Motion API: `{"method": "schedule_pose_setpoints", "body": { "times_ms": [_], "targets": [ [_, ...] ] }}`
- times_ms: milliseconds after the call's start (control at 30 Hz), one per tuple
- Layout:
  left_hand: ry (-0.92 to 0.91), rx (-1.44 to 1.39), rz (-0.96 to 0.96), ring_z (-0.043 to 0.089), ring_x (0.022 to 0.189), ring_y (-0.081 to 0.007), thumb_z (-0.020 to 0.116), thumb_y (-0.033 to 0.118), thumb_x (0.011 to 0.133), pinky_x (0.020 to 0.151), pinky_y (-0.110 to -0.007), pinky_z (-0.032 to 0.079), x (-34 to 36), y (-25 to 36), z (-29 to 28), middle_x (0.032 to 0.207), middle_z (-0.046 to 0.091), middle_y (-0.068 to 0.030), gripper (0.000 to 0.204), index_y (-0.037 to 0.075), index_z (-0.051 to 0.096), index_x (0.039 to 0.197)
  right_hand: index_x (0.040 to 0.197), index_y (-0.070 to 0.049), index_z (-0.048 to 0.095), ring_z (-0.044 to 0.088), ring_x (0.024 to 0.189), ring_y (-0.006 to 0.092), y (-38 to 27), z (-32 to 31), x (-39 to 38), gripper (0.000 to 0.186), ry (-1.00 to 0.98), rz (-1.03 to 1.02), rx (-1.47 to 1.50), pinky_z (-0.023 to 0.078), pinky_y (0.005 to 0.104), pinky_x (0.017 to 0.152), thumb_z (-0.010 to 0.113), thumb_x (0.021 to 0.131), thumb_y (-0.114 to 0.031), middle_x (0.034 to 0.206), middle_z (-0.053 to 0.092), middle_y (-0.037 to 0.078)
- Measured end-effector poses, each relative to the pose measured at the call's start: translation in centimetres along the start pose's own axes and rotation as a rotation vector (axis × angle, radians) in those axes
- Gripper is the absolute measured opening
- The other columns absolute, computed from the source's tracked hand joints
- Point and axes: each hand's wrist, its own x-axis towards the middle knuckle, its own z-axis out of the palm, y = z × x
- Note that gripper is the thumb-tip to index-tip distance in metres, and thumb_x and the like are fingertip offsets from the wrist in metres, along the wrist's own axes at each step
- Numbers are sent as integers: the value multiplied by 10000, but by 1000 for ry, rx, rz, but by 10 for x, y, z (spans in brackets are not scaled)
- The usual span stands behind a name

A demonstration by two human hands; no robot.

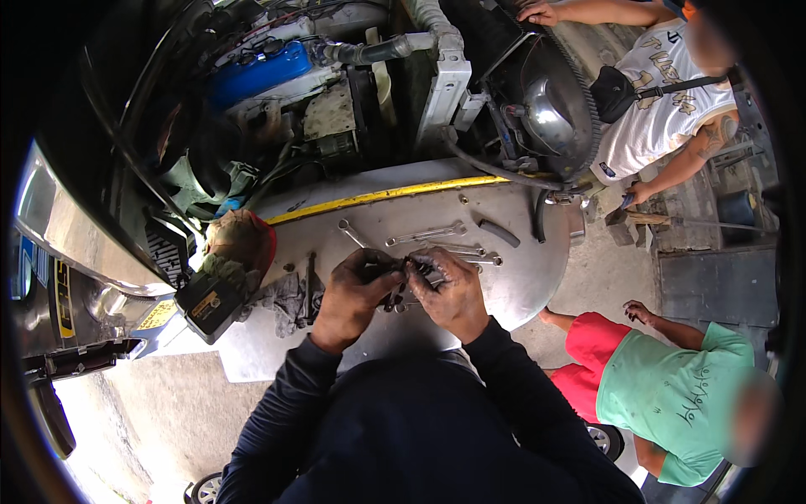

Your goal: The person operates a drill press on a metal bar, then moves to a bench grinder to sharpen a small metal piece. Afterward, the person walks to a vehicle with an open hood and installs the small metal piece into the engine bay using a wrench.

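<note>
Both of my hands meet over a silver metal panel [525, 290], fingers blackened with grease. My left hand [351, 298] is closed, thumb and fingertips pinched toward the right. Facing it, my right hand [451, 296] is also closed in a pinch. Between the fingertips is something small and dark, mostly hidden by the fingers. Just beyond my hands lie several wrenches, among them a long combination wrench [426, 234]. Another wrench [354, 234] lies by my left hand. A dark crumpled rag [292, 304] is left of that hand.
An open engine bay with a blue engine cover [262, 74] lies ahead, behind a yellow strip [382, 196]. A short hose piece [499, 233] rests on the panel. At left are a cap [243, 238] and a black-cased tool [210, 307]. Two people [672, 109] [672, 386] stand at right.
</note>
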Motion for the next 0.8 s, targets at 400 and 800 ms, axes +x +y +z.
{"method": "schedule_pose_setpoints", "body": {
  "times_ms": [400, 800],
  "targets": [
    [-116, 100, -49, 725, 1017, -240, 706, 108, 915, 906, -334, 562, -10, 14, 8, 1140, 738, -197, 414, -68, 627, 1281, 1115, 6, 631, 694, 890, 291, -5, -12, -24, 267, -180, 469, 464, 544, 359, 798, 657, 1002, -235, 975, 697, 164],
    [24, 237, 30, 697, 1053, -351, 686, 92, 925, 923, -390, 555, -18, -2, 22, 1142, 679, -224, 376, -52, 622, 1266, 1315, 59, 561, 638, 1099, 412, 7, 6, -43, 297, -137, -44, 92, 530, 417, 941, 510, 1045, -56, 1265, 609, 275]
  ]
}}
